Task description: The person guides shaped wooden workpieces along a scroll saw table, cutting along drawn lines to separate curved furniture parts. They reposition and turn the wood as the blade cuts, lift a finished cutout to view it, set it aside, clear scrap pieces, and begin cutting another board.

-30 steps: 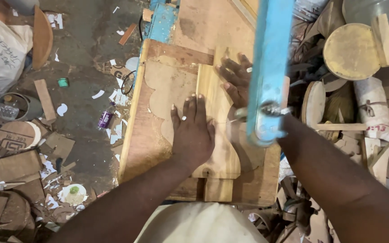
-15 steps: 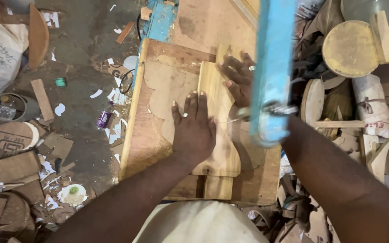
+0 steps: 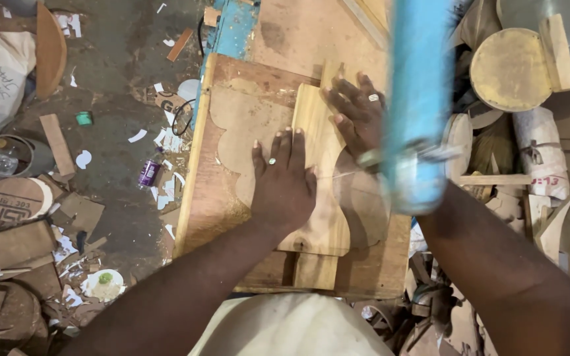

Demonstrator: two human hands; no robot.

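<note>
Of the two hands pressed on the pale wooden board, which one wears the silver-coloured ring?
The right hand, lying farther up the pale wooden board beside the blue machine arm. The left hand wears a small greenish ring instead.

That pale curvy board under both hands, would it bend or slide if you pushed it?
The pale shaped board looks like rigid solid wood, so it probably would not flex. It lies flat on the wooden table, pressed by the left hand and right hand, so it likely slides rather than tips.
</note>
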